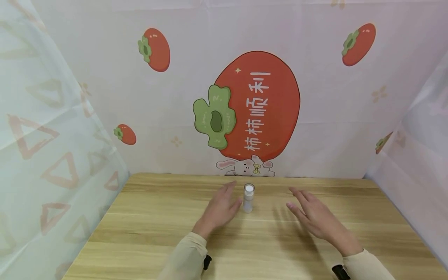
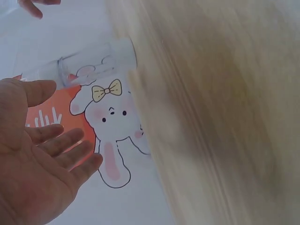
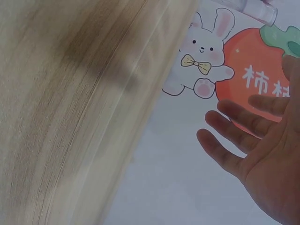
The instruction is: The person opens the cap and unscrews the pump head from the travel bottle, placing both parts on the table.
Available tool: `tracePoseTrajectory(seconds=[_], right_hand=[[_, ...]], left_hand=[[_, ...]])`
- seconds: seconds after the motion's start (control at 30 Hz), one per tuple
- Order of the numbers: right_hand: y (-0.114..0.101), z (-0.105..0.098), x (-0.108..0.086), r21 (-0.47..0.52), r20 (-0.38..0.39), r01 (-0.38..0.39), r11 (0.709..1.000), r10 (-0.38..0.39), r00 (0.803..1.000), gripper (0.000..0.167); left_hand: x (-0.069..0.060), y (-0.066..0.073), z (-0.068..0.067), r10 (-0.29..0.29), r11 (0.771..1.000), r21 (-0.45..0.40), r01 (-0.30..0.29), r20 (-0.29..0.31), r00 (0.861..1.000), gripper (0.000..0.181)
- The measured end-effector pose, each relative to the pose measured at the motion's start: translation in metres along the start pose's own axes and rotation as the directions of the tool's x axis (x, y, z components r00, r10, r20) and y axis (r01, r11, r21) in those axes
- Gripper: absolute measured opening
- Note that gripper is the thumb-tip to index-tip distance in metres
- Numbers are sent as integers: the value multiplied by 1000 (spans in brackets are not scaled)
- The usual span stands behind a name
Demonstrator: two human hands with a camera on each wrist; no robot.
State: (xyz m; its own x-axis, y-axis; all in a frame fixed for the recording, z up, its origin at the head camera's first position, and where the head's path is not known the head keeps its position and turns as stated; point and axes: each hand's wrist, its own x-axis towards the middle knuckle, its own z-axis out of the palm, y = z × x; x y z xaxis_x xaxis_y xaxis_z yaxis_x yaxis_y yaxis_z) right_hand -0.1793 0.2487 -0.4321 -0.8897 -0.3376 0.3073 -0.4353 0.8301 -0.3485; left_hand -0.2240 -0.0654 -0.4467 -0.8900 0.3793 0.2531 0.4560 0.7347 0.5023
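Whitish bottle (image 1: pixel 248 201) stands beside spread left fingers (image 2: pixel 65 141), apart from spread right fingers (image 3: pixel 232 132).

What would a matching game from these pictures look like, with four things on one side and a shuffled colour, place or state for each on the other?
Things
1. Clear tube
2. Right grip
3. Printed rabbit's bow tie
4. Tabletop

Colour, place or state
A. Yellow
B. Light brown, with a wood-grain look
C. Standing upright, close beside the left grip
D. Empty, with a clear gap between it and the tube

Right pairs: 1-C, 2-D, 3-A, 4-B
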Motion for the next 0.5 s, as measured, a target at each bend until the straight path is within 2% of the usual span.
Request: tracePoseTrajectory(seconds=[0.2, 0.5], right_hand=[[-2, 0, -2, 10, 18, -14, 1000, 14, 1000, 56], [-2, 3, -4, 9, 23, -9, 1000, 9, 1000, 56]], left_hand=[[0, 5, 10, -39, 991, -130, 43, 34, 999, 64], [4, 9, 23, -70, 950, -301, 79, 43, 997, 66]])
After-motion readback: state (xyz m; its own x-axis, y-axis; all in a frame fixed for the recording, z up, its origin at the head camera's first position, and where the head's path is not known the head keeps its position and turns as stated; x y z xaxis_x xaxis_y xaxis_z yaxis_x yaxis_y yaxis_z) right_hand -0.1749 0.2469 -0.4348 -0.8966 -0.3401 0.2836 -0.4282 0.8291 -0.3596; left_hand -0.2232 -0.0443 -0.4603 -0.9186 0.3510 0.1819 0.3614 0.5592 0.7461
